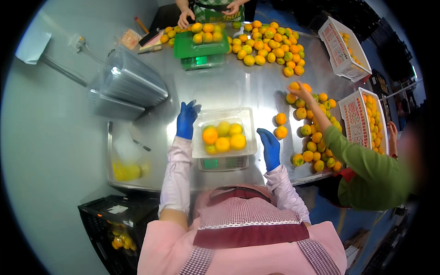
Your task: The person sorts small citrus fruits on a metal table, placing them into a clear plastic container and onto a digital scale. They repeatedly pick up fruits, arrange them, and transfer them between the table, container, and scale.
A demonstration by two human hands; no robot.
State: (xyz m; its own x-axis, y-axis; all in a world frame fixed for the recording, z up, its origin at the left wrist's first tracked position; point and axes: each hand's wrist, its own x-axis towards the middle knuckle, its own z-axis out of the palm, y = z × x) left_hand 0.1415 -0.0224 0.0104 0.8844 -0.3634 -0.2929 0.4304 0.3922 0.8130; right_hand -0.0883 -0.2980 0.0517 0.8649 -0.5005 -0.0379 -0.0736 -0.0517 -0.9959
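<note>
A clear plastic container with several orange and yellow-green mandarins (223,144) sits in the pale tray (253,113) of a digital scale (223,163) before me. My left hand (186,119), in a blue glove, is raised at the tray's left edge, fingers apart and nothing in it. On the other side, my right hand (270,147), also blue-gloved, hovers just off the tray's right edge. Its fingers are loosely extended and no fruit shows in it. Two loose mandarins (281,125) lie on the steel table (254,92) just beyond my right hand.
Stacked clear plastic containers (127,82) stand at left. A green-sleeved co-worker's hand (299,90) grips a mandarin above a loose pile (316,137). Across the table, another person's hands (185,17) are near a green-trayed scale (192,50). White crates (354,120) hold fruit at right.
</note>
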